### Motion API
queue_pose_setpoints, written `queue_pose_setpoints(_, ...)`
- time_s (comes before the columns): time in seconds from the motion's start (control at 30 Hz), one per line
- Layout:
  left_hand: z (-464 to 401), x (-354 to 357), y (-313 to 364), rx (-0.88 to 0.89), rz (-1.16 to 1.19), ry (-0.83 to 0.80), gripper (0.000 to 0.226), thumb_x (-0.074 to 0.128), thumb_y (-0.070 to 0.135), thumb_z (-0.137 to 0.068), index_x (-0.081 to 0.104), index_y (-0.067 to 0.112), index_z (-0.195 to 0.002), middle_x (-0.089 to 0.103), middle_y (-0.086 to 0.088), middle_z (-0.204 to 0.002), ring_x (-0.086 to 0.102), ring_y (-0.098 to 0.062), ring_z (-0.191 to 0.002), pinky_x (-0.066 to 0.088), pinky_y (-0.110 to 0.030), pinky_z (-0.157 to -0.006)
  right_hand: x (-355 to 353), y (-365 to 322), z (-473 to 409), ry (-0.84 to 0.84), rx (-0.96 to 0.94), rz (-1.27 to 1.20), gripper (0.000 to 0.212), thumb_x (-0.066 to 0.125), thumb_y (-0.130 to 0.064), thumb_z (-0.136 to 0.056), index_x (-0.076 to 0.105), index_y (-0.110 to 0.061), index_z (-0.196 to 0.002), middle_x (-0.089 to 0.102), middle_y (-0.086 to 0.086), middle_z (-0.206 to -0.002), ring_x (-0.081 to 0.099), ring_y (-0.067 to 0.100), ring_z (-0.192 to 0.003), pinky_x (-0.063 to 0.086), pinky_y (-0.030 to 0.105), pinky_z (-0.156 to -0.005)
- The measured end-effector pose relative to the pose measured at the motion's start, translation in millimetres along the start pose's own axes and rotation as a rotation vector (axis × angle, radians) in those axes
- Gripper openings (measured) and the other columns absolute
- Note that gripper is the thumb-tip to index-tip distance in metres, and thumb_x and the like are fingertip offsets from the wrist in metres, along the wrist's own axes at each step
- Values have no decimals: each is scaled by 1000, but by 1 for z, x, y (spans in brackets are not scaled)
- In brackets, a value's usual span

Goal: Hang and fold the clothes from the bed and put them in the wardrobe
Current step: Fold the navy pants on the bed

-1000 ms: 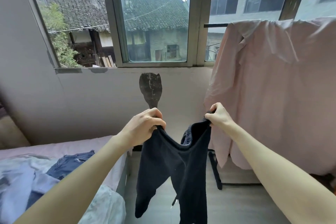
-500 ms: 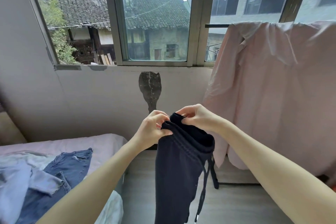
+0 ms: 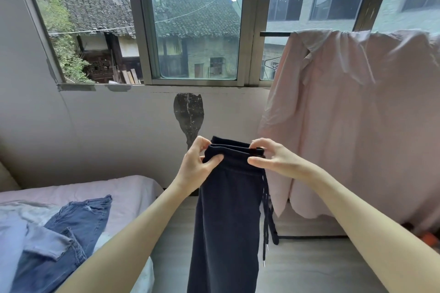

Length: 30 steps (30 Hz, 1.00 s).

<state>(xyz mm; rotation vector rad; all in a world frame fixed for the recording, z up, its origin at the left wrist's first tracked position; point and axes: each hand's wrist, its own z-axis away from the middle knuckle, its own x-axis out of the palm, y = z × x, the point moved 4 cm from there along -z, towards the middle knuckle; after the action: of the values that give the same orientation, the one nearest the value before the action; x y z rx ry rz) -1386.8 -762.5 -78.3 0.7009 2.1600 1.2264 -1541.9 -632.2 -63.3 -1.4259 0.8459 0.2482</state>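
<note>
- Both hands are raised side by side in front of the person, bare forearms reaching in from the lower edge; the left hand [image 3: 194, 169] pinches one end of a waistband between thumb and curled fingers, and the right hand [image 3: 273, 159] pinches the other end the same way.
- Between the hands hangs a pair of dark navy jogging trousers [image 3: 226, 221] of soft, matte knit cloth, folded lengthwise so the waistband layers lie stacked along the top edge; the legs drop straight down below the hands and out of view.
- A dark drawstring cord [image 3: 266, 219] with small pale metal tips dangles from the waistband under the right hand.
- Below and to the left of the left hand is a bed with a smooth pale pink sheet [image 3: 71, 192]; on it lie crumpled blue denim jeans [image 3: 78, 223] with a frayed hem, beside a pale blue, softer garment [image 3: 14, 233].
- Under the trousers is a grey wood-grain floor [image 3: 309, 269].
- To the right of the right hand and beyond it, a thin, creased pale pink shirt [image 3: 357, 114] drapes over a dark rail [image 3: 273, 34].
- Beyond the hands, the plain grey wall carries a dark patch of peeled paint [image 3: 188, 114], spoon-shaped.
- Farthest, a metal-framed window [image 3: 247, 31] shows tiled roofs and a grey building.
</note>
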Motion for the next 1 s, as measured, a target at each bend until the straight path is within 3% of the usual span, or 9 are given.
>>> queue_pose_setpoints(0.07, -1, -3, 4, -12, 50, 28, 22, 65, 3, -84, 45, 12, -82, 58, -2, -85, 56, -14, -86, 54, -34, -79, 0, 10, 1, -26, 72, -52, 26, 67, -28, -84, 51, -37, -103, 47, -13, -125, 50, 1, -111, 35, 16, -90)
queue_pose_setpoints(0.1, -2, -4, 5, -19, 72, 34, 22, 66, 3, -84, 46, 13, -81, 59, -4, -87, 56, -15, -87, 53, -32, -80, 1, 11, 0, -45, 85, -113, 26, 67, -24, -84, 51, -32, -103, 54, -10, -120, 55, 5, -108, 38, 19, -89)
queue_pose_setpoints(0.2, -2, -10, 8, -41, 171, 36, 21, 66, 4, -83, 48, 15, -81, 62, -9, -92, 58, -15, -88, 54, -27, -77, 8, 7, -2, -80, 75, -322, 27, 67, -15, -83, 52, -22, -104, 66, -2, -99, 65, 8, -88, 47, 20, -76)
queue_pose_setpoints(0.37, 2, -41, 17, -27, 47, 82, 28, 68, 9, -82, 44, 23, -85, 62, -2, -93, 61, -13, -83, 55, -20, -73, 17, -16, -11, 184, -112, -332, 28, 73, -8, -77, 52, -19, -91, 59, -11, -76, 59, -3, -66, 46, 11, -60)
queue_pose_setpoints(0.47, 9, -68, 20, -40, -98, 241, 37, 75, 18, -76, 42, 25, -93, 63, -1, -90, 61, -11, -80, 53, -16, -70, 32, -33, -18, 297, -231, -326, 38, 71, -4, -78, 48, -28, -96, 57, -8, -85, 57, -5, -71, 49, 12, -64)
queue_pose_setpoints(0.6, 22, -87, 25, -48, -108, 221, 37, 72, 19, -80, 53, 26, -110, 65, 12, -98, 63, -5, -91, 53, -16, -79, 53, -50, -26, 360, -322, -347, 56, 66, -1, -82, 39, -30, -121, 58, -12, -102, 59, 1, -94, 50, 16, -86)
queue_pose_setpoints(0.7, 33, -97, 34, -29, -101, 230, 28, 72, 12, -80, 61, 23, -104, 67, 14, -96, 65, 0, -88, 52, -14, -77, 59, -62, -32, 424, -341, -396, 52, 67, -1, -82, 40, -23, -120, 53, -16, -104, 55, -11, -93, 46, 7, -82)
queue_pose_setpoints(0.83, 40, -93, 46, 14, -233, 262, 26, 72, 11, -80, 58, 19, -100, 67, 10, -92, 65, -2, -86, 52, -17, -82, 56, -65, -37, 477, -331, -505, 44, 70, -3, -79, 46, -18, -112, 57, -11, -99, 59, -1, -90, 47, 7, -74)
queue_pose_setpoints(1.0, 47, -88, 63, 41, -292, 370, 24, 74, 14, -78, 58, 17, -97, 67, 8, -90, 66, -4, -84, 51, -12, -76, 54, -77, -41, 491, -391, -543, 47, 70, -5, -80, 51, -26, -117, 58, -20, -102, 57, -11, -93, 45, 6, -81)
